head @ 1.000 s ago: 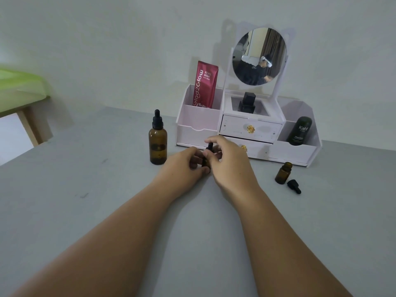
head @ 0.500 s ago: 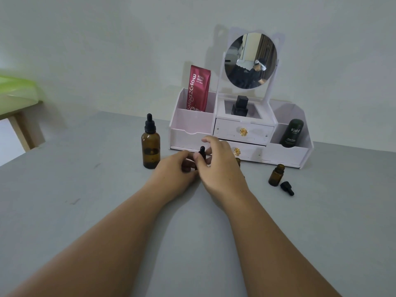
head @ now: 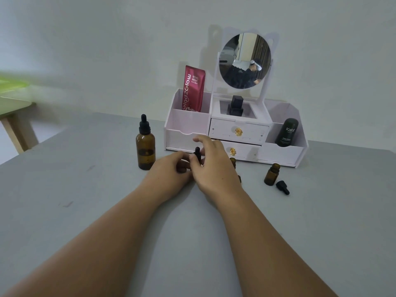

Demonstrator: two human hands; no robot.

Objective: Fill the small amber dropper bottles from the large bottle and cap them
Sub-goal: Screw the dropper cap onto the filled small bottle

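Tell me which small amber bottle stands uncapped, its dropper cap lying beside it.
The far-right small bottle: bare neck, black dropper cap lying beside it. The one held between left hand and right hand wears a dropper.

Wall (head: 107, 50): plain, pale grey-white, dimly and evenly lit. Table (head: 64, 179): grey, matte, a few faint scuffs. Side table (head: 12, 97), far left: green top, light wooden leg (head: 19, 133).

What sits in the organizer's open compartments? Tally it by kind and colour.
Sachet: 1
Black bottle: 1
Green bottle: 1
Total: 3
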